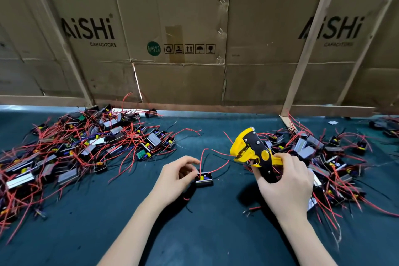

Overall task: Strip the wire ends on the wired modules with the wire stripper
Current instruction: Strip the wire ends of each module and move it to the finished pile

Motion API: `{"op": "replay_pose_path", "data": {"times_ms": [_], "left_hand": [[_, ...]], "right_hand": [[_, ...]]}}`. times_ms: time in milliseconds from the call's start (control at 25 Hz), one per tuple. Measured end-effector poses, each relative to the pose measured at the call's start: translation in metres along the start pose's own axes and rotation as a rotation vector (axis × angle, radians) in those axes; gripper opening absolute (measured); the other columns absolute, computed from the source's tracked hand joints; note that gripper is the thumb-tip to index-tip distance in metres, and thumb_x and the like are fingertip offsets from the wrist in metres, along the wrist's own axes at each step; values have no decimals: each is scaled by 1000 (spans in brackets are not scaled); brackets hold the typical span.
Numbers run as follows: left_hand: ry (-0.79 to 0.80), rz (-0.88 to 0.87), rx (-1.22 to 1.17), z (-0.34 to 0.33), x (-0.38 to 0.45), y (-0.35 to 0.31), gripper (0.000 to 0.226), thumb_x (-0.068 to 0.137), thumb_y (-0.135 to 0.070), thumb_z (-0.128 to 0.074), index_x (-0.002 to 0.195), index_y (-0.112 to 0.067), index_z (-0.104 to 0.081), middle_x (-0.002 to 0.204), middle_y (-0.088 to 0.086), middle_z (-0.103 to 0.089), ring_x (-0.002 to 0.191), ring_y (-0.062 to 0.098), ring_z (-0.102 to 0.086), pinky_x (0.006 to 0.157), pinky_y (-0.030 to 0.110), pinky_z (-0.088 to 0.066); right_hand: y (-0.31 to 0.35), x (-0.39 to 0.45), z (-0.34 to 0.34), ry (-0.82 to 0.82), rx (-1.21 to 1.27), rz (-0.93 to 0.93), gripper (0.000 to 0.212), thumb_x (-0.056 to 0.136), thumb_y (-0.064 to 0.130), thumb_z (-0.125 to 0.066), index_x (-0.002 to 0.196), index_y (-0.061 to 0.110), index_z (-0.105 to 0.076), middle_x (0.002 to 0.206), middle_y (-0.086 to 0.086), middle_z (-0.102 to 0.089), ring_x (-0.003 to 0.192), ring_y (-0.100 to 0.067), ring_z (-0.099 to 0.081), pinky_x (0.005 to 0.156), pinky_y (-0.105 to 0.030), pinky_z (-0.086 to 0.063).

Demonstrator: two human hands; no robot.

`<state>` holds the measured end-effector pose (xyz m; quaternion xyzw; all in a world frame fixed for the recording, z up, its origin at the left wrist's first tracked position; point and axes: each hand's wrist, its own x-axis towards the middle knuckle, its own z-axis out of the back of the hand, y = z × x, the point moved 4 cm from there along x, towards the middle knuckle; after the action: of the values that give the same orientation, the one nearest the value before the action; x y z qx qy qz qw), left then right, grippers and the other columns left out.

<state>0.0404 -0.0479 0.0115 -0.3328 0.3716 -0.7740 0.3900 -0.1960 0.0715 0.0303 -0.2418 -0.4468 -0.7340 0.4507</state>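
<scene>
One black module (204,180), thin red wires.

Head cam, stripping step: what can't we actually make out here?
- Wire stripper handles: covered by the right hand in the head view.
- Red wire end: hidden where it meets the stripper's head, so stripped or not is unclear.
- Module near side: hidden behind the left hand.
- Left pile and right pile: cut off by the frame edges, blurred.

Head-worn camera looks forward and down, close over the bench (205,233).
</scene>
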Motion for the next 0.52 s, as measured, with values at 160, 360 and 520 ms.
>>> {"op": "replay_pose_path", "data": {"times_ms": [160, 360, 520], "left_hand": [[-202, -298, 262, 1, -2, -17, 53, 75, 3, -55, 124, -15, -59, 113, -7, -62, 107, 14, -53, 96, 25, -38], [48, -418, 582, -34, 2, -27, 27, 94, -35, -57, 118, -28, -65, 109, -14, -66, 107, 10, -54, 96, 31, -35], [-135, -324, 317, -16, -3, -24, 9, 89, -26, -63, 89, -24, -72, 86, -18, -70, 90, 6, -59, 94, 37, -36]], "right_hand": [[-3, 2, 2, -27, -57, -10, 55, 69, 58, -58, 94, 9, -65, 83, -5, -62, 79, -34, -56, 74, -42, -38], [-5, 2, 1, -22, -114, -7, 56, 69, 58, -58, 93, 8, -66, 82, -7, -62, 79, -35, -57, 74, -43, -38], [-9, 1, -5, 2, -238, 23, 59, 67, 58, -60, 93, 6, -67, 81, -10, -61, 78, -36, -55, 74, -43, -37]]}}
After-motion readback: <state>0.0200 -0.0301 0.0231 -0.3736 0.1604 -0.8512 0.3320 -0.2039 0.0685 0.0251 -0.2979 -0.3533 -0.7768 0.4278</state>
